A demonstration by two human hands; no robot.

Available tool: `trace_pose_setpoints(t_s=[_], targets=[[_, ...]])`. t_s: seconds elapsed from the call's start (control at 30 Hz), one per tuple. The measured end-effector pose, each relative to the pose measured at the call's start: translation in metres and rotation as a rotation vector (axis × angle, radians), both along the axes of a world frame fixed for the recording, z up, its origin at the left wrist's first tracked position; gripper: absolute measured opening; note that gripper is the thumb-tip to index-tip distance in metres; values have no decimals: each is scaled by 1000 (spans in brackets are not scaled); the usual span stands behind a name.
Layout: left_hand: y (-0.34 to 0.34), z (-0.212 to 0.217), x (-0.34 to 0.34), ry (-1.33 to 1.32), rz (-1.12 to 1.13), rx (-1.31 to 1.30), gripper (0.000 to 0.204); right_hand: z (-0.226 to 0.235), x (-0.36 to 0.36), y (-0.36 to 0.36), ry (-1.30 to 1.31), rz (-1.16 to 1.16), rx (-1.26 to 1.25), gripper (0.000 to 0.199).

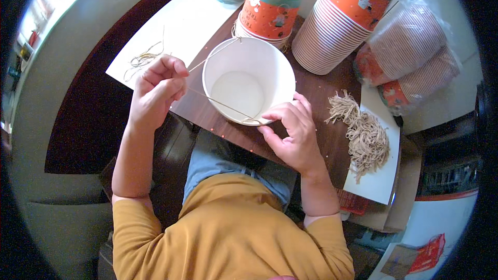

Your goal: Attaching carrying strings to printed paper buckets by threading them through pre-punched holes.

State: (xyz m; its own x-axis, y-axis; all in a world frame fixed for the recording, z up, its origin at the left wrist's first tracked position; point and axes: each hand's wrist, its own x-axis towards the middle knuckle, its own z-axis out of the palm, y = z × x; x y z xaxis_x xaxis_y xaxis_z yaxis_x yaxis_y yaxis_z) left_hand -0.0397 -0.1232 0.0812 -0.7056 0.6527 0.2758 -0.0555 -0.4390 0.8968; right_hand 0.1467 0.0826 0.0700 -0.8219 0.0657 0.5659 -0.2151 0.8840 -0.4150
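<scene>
On my feed, the left grip pinches a string; the right grip holds the rim of a white bucket, located at the front edge of the bench. I note heaped cords toward its right edge.

Brown tabletop, white surface flanking it | just beyond left hand: loose pale cords on the white | ahead of right hand: I see two stacks of orange tubs on the brown | right of right hand: tangled cord bundle across both.
</scene>
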Motion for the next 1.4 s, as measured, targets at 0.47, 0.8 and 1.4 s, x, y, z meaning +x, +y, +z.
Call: trace_pose_setpoints(t_s=[0.47,0.8,1.4], targets=[[0,-5,6,92,-62,-64,11,38,-34,25,-150,-296,-182,34],[32,44,17,198,-186,81,20,30,-25,4,-86,140,-104,22],[30,21,49,1223,730,-260,25,16,-23,-11,-196,71,-814,15]])
